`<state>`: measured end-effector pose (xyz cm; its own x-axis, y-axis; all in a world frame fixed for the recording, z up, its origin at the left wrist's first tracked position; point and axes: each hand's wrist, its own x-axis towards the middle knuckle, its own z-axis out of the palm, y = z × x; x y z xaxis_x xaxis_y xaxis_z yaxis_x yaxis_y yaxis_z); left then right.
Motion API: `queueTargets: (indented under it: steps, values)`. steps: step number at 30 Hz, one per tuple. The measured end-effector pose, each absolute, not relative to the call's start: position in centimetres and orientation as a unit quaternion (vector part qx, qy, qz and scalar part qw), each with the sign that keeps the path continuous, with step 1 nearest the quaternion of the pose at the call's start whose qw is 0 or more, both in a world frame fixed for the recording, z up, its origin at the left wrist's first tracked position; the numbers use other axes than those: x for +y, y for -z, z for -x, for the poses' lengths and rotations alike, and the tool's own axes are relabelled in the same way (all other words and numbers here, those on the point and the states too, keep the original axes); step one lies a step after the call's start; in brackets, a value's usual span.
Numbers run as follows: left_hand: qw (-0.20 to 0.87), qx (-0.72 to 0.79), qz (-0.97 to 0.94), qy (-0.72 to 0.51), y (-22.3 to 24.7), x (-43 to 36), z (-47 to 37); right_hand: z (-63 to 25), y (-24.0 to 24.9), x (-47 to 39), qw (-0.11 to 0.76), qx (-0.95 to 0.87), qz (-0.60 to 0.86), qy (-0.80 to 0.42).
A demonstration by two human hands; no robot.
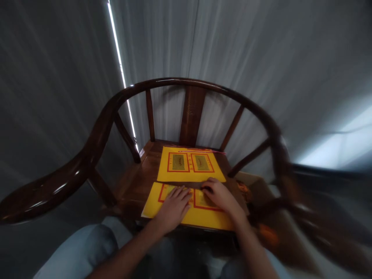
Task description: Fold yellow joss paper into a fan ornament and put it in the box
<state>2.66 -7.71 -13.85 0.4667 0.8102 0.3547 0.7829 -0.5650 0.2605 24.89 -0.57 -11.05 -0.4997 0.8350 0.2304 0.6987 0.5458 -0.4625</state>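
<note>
The left hand (173, 206) lies flat on yellow paper (203, 221), right hand (215, 191) curled.

On a chair (133, 195), a near sheet (209, 221) and a far sheet (190, 176), both yellow with red frames, are laid. The near sheet is partly covered by the left hand (173, 205), fingers extended; the right hand (217, 193), fingers curled, is placed at its far edge. Pink sticks (200, 150) are seen along the far sheet's back.

Red-framed yellow near sheet (200, 217) lies flat beside far sheet (190, 164).
</note>
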Motion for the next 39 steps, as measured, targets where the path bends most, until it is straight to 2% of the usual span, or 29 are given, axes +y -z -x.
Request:
queueTargets:
  steps: [6, 12, 18, 27, 35, 39]
  values:
    - [0.052, 0.475, -0.843, -0.247, 14.3, -7.8, -2.8, -22.6, 13.7, 2.1, 0.319, -0.838, 0.427, -0.114]
    - [0.048, 0.481, -0.842, -0.239, 14.3, -8.1, -2.8, -22.0, 15.1, 4.2, 0.309, -0.84, 0.432, -0.115]
    - [0.036, 0.49, -0.84, -0.229, 14.5, -8.0, -3.2, -21.7, 13.7, 3.7, 0.259, -0.882, 0.388, -0.069]
    - [0.073, 0.463, -0.85, -0.239, 13.9, -7.2, -2.6, -22.1, 12.0, 3.0, 0.213, -0.895, 0.38, -0.097]
    - [0.072, 0.448, -0.865, -0.214, 13.1, -6.3, -2.1, -21.9, 11.7, 2.7, 0.234, -0.889, 0.366, -0.146]
    - [0.08, 0.448, -0.862, -0.224, 12.8, -6.4, -2.0, -22.3, 12.7, 2.5, 0.271, -0.869, 0.38, -0.167]
